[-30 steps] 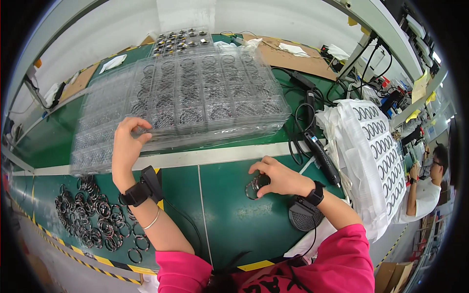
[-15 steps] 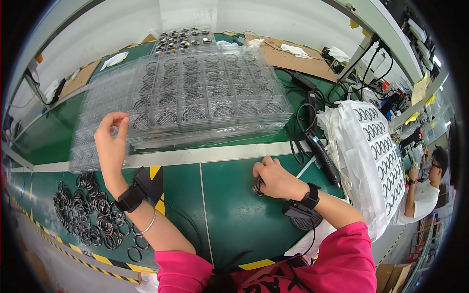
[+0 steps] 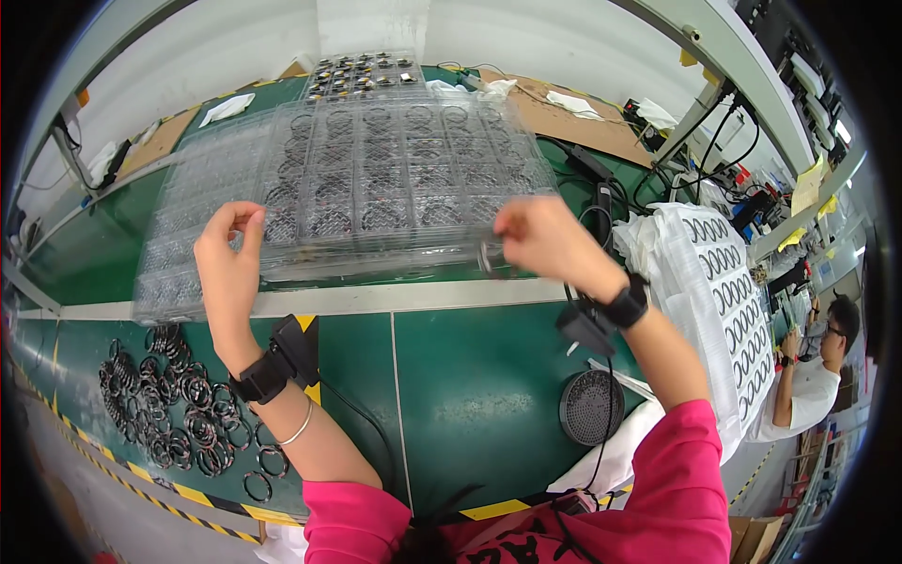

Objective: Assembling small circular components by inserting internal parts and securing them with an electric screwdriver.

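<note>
A stack of clear plastic compartment trays [image 3: 376, 188] with black rings in the pockets lies across the green bench [image 3: 470, 376]. My left hand [image 3: 230, 258] is raised at the stack's front left edge, thumb and forefinger pinched together; whether anything is between them is hidden. My right hand [image 3: 540, 237] is at the front right corner of the stack and holds a small black ring [image 3: 489, 258] by its fingertips. Both wrists carry black bands with a cabled unit.
A loose pile of black rings [image 3: 169, 414] lies near the bench's left front edge. White bags of rings [image 3: 723, 282] are heaped at the right, with a round black mesh disc [image 3: 592, 406] beside them. Cables [image 3: 601, 188] run behind. Another person [image 3: 808, 376] works at far right.
My right hand has risen from the green bench surface to the tray stack's front right corner with a ring. My left hand has lifted off the trays and pinched its fingers.
</note>
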A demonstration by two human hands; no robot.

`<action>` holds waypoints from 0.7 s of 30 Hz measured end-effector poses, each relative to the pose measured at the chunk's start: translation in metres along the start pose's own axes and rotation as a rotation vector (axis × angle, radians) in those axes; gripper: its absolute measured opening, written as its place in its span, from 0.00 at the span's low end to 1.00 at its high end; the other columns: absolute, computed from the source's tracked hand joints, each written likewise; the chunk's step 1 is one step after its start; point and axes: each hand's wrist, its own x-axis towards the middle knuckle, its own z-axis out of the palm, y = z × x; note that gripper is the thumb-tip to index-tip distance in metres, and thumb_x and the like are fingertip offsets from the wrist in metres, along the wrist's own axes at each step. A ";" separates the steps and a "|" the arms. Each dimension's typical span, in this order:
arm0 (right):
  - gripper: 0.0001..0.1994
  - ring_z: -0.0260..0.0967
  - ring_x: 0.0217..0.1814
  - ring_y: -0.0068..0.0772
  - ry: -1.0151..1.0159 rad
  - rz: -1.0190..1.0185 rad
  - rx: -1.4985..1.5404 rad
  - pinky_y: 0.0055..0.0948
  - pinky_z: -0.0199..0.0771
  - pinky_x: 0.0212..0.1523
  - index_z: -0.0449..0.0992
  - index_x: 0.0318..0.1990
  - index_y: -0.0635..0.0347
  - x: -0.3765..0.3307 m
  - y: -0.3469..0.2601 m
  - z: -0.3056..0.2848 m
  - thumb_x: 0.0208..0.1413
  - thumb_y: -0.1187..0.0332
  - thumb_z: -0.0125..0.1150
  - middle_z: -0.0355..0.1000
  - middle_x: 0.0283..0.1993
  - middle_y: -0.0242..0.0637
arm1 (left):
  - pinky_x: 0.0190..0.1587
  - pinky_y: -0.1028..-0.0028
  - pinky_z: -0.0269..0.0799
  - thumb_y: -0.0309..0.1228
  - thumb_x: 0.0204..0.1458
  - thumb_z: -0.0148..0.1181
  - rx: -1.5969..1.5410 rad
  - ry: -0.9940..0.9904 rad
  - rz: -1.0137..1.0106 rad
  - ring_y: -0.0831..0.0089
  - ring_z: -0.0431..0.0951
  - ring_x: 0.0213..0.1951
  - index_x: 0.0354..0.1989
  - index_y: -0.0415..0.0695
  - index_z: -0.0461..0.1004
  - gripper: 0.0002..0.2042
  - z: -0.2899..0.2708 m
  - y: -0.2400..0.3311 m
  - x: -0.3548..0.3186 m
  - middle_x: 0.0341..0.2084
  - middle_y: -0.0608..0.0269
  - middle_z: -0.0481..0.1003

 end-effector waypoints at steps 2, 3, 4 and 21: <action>0.11 0.76 0.28 0.36 0.082 -0.009 -0.036 0.33 0.76 0.32 0.78 0.35 0.69 0.039 -0.005 -0.005 0.42 0.76 0.61 0.75 0.27 0.45 | 0.41 0.71 0.69 0.26 0.55 0.59 0.002 0.007 -0.013 0.70 0.77 0.32 0.36 0.37 0.77 0.05 -0.003 0.002 0.000 0.27 0.58 0.78; 0.11 0.77 0.27 0.36 0.100 0.003 -0.040 0.32 0.77 0.31 0.78 0.36 0.70 0.058 -0.007 -0.006 0.42 0.76 0.61 0.76 0.27 0.44 | 0.41 0.71 0.69 0.26 0.55 0.59 -0.002 0.008 -0.010 0.70 0.77 0.32 0.36 0.37 0.77 0.05 -0.001 0.003 0.001 0.27 0.58 0.78; 0.12 0.78 0.27 0.36 0.082 0.043 -0.019 0.31 0.77 0.31 0.78 0.37 0.71 0.077 -0.009 -0.004 0.43 0.76 0.61 0.77 0.28 0.45 | 0.41 0.71 0.69 0.26 0.55 0.59 0.002 0.008 -0.006 0.70 0.77 0.32 0.36 0.37 0.77 0.05 -0.001 0.004 0.001 0.27 0.58 0.78; 0.09 0.79 0.35 0.46 0.096 0.159 -0.156 0.34 0.79 0.38 0.85 0.32 0.58 0.134 0.040 0.003 0.41 0.67 0.68 0.79 0.30 0.49 | 0.41 0.70 0.69 0.27 0.56 0.59 -0.012 0.027 -0.070 0.69 0.76 0.32 0.36 0.36 0.77 0.06 -0.002 -0.012 -0.002 0.27 0.56 0.78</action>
